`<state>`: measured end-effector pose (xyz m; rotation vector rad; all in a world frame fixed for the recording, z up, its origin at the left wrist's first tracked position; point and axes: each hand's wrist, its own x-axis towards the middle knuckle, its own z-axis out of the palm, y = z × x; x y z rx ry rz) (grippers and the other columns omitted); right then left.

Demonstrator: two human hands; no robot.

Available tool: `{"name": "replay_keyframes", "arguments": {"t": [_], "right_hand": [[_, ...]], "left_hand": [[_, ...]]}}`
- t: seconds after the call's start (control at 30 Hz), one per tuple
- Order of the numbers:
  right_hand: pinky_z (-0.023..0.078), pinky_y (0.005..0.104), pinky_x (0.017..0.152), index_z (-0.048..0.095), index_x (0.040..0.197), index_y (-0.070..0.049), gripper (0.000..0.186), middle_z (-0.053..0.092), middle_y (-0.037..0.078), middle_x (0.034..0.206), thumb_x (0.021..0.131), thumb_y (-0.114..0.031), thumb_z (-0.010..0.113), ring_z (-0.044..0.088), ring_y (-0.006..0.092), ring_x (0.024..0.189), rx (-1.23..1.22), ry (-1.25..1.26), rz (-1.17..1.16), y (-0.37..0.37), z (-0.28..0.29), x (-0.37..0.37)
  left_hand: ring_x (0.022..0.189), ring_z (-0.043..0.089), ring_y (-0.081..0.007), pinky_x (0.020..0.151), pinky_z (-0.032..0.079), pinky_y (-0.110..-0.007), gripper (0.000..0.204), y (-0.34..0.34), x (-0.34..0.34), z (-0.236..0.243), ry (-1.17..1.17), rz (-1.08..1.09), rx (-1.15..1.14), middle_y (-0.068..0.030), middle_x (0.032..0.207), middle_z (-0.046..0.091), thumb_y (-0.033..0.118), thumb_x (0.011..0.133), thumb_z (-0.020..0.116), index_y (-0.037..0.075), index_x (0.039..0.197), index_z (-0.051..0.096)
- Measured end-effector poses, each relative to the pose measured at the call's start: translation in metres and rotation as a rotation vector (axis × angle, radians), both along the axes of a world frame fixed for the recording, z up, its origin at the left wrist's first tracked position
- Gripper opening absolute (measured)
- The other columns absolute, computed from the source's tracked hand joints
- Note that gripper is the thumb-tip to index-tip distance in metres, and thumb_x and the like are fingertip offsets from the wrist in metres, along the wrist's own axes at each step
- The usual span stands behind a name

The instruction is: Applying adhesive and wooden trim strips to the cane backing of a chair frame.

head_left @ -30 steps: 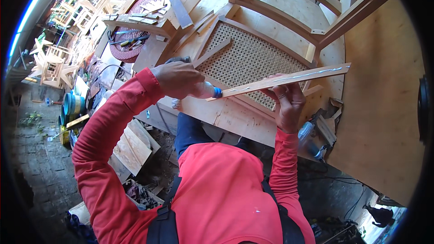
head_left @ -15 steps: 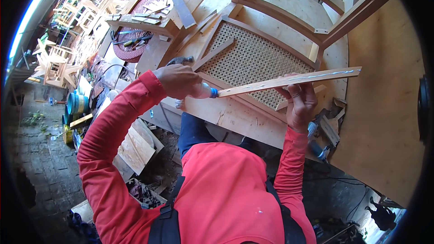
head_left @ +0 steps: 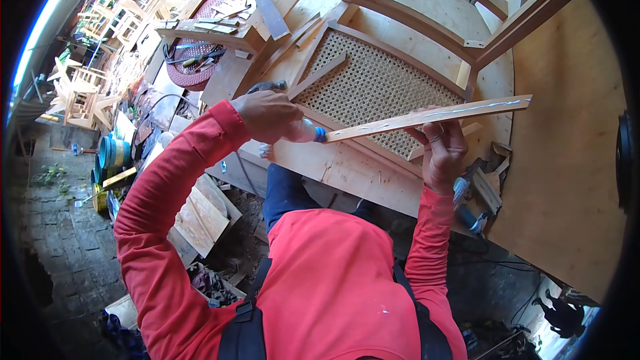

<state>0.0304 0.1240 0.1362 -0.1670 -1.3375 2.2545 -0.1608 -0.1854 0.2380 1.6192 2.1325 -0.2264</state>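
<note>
My left hand (head_left: 268, 117) grips a pale bottle with a blue cap (head_left: 319, 135), its tip at the left end of a narrow wooden strip (head_left: 393, 122). A wavy white line of what looks like glue runs along the strip. My right hand (head_left: 443, 149) holds the strip from beneath, toward its right half. Below it lies a framed cane panel (head_left: 380, 87) with a short slat (head_left: 317, 75) across it. A hammer (head_left: 275, 85) shows just behind my left hand, partly hidden.
A wooden chair frame (head_left: 460, 43) stands at the back of the plywood work surface (head_left: 353, 183). Offcuts and a tool (head_left: 483, 187) sit at right beside a broad board (head_left: 560, 160). At left are a pink woven mat (head_left: 188, 77) with tools, wood piles and buckets (head_left: 115, 152).
The strip and my right hand have moved rightward since a second ago. My left hand with the bottle has shifted only slightly.
</note>
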Motion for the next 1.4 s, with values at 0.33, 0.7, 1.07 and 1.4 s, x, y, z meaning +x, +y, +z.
{"name": "replay_keyframes", "arguments": {"t": [0.33, 0.7, 1.07, 1.4], "right_hand": [[0.066, 0.0479, 0.093, 0.061, 0.133, 0.001, 0.031, 0.069, 0.014, 0.122, 0.102, 0.002, 0.061, 0.069, 0.0258, 0.112, -0.043, 0.009, 0.001, -0.007, -0.008, 0.002], [0.066, 0.0492, 0.093, 0.062, 0.132, 0.000, 0.032, 0.069, 0.015, 0.122, 0.101, 0.003, 0.062, 0.069, 0.0258, 0.113, -0.053, 0.018, -0.001, -0.008, 0.000, 0.003], [0.065, 0.0496, 0.095, 0.063, 0.133, -0.002, 0.032, 0.068, 0.013, 0.123, 0.101, 0.004, 0.059, 0.069, 0.0265, 0.115, -0.053, 0.050, -0.009, 0.010, -0.007, 0.004], [0.066, 0.0476, 0.091, 0.063, 0.131, -0.002, 0.032, 0.071, 0.015, 0.118, 0.100, 0.004, 0.061, 0.072, 0.0263, 0.107, -0.091, 0.044, 0.025, -0.009, -0.007, -0.006]], "left_hand": [[0.082, 0.071, -0.0396, 0.073, 0.054, -0.051, 0.013, 0.021, 0.014, 0.060, 0.023, 0.140, 0.070, -0.0178, 0.079, 0.070, 0.015, 0.083, 0.071, 0.005, 0.089, 0.068], [0.084, 0.073, -0.0398, 0.076, 0.056, -0.049, 0.015, 0.018, 0.021, 0.031, 0.048, 0.099, -0.126, -0.0182, 0.082, 0.073, 0.007, 0.073, 0.071, 0.004, 0.087, 0.072], [0.085, 0.070, -0.0415, 0.078, 0.054, -0.052, 0.023, 0.003, 0.007, 0.041, 0.014, 0.071, 0.009, -0.0171, 0.084, 0.071, 0.028, 0.094, 0.071, 0.005, 0.099, 0.067], [0.080, 0.069, -0.0406, 0.068, 0.051, -0.053, 0.022, 0.045, 0.019, 0.096, 0.004, 0.174, -0.029, -0.0187, 0.076, 0.066, 0.028, 0.092, 0.074, 0.010, 0.097, 0.063]]}}
